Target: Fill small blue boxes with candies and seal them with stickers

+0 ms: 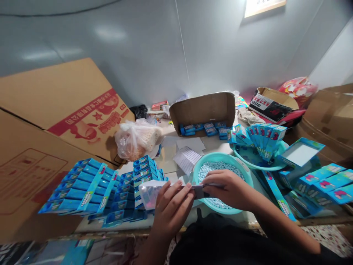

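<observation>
My left hand [175,204] is closed on a clear plastic piece [149,194] with pink inside, which reaches out to the left of its fingers. My right hand [227,187] pinches a thin greyish piece [200,191] that extends between both hands; its exact form is partly hidden by the fingers. Both hands are close together over the left part of a turquoise basin [249,176] holding small pale blue pellets [220,167]. Blue printed boxes [145,171] stand in rows left of my left hand.
A second turquoise basin [282,149] bears fanned blue boxes. More blue boxes [325,178] stand at the right. An open carton [204,105] lies behind, a large carton [68,103] rises at the left, beside a plastic bag [138,138]. Papers [187,158] lie mid-table.
</observation>
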Action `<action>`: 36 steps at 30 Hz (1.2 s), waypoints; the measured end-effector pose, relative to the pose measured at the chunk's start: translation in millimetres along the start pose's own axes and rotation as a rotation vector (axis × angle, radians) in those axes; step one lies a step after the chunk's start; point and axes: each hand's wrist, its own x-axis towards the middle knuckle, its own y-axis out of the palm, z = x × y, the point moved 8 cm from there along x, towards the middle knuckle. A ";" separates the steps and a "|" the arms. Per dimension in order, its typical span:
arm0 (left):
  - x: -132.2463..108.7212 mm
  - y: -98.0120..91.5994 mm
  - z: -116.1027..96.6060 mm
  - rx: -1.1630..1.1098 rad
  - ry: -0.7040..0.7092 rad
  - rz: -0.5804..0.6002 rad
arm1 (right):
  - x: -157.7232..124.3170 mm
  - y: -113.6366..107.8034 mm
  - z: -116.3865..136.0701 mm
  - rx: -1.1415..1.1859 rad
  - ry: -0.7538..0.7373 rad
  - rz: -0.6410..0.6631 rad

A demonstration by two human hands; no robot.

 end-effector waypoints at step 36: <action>-82.7 -28.6 88.8 -0.459 -1.179 0.097 | 6.1 23.8 -85.4 0.044 0.156 -0.222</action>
